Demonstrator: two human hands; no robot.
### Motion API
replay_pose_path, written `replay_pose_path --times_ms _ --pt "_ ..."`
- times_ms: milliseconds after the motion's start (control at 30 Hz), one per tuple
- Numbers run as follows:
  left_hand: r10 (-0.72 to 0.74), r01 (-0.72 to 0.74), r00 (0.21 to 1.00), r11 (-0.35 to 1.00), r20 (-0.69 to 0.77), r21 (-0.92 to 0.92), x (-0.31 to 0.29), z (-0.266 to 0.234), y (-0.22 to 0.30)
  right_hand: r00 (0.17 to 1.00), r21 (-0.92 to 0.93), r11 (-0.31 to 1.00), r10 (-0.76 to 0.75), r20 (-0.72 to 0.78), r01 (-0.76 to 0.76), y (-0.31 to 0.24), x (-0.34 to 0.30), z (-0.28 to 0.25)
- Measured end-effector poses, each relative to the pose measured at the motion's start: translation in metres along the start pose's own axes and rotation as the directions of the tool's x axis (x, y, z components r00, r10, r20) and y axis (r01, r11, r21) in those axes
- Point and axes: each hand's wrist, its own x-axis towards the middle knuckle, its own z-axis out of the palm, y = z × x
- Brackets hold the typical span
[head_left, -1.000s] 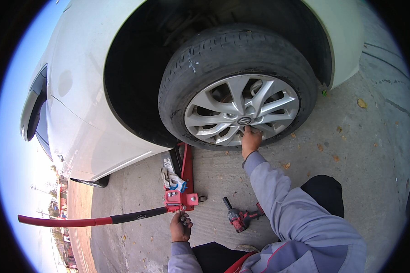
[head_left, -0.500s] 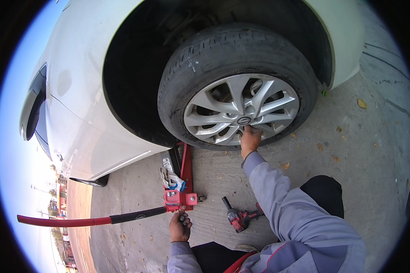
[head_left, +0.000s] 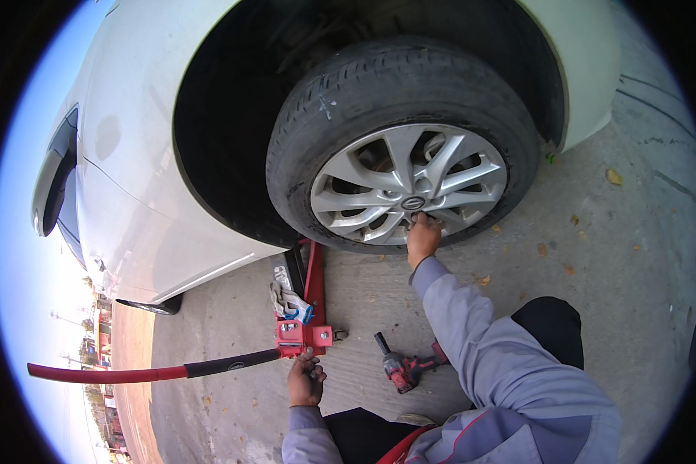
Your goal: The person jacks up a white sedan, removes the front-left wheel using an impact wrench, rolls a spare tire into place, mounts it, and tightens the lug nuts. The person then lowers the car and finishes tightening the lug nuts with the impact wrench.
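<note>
My right hand point(head_left: 423, 241) reaches up to the wheel point(head_left: 410, 166), its fingers pinched together at a bolt hole just below the round centre cap point(head_left: 413, 203). What the fingertips hold there is hidden. The wheel has silver alloy spokes and a black tyre, and sits in the arch of a white car point(head_left: 143, 147). Palm up, my left hand point(head_left: 305, 383) is closed with curled fingers beside the rear end of a red floor jack point(head_left: 305, 336). Something small and dark may lie in it, too small to make out.
The jack reaches under the car sill, and its long red and black handle point(head_left: 108, 376) points left. White and blue work gloves point(head_left: 291, 302) lie on the jack. A red and black impact wrench point(head_left: 408, 366) rests on the concrete point(head_left: 363, 298) between my arms.
The fingers of my left hand have shifted slightly beside the jack. My right hand stays at the same bolt hole, and the view has moved a little.
</note>
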Motion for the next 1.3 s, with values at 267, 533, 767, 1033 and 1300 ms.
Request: replay_pose_path --times_ms 267,533,767,1033,1300 --pt "0.022 -0.034 0.983 0.997 0.180 0.065 0.012 0.047 -0.001 0.659 -0.288 0.922 0.050 0.751 0.259 0.005 -0.113 -0.009" --pt "0.024 -0.077 0.936 0.987 0.351 0.138 0.028 0.105 -0.014 0.120 -0.224 0.663 0.199 0.973 0.715 -0.032 -0.170 -0.037" --pt "-0.046 0.005 0.903 0.995 0.427 0.098 0.031 0.139 -0.028 0.181 -0.319 0.689 0.268 0.946 0.650 -0.051 -0.136 -0.042" --pt "-0.083 0.129 0.876 0.989 0.475 -0.065 0.032 0.166 -0.032 0.742 -0.249 0.863 -0.193 0.642 0.440 -0.084 -0.047 -0.022" --pt "-0.067 0.111 0.884 0.991 0.462 -0.069 0.031 0.159 -0.036 0.890 -0.148 0.924 -0.284 0.356 0.354 -0.108 -0.007 -0.019"
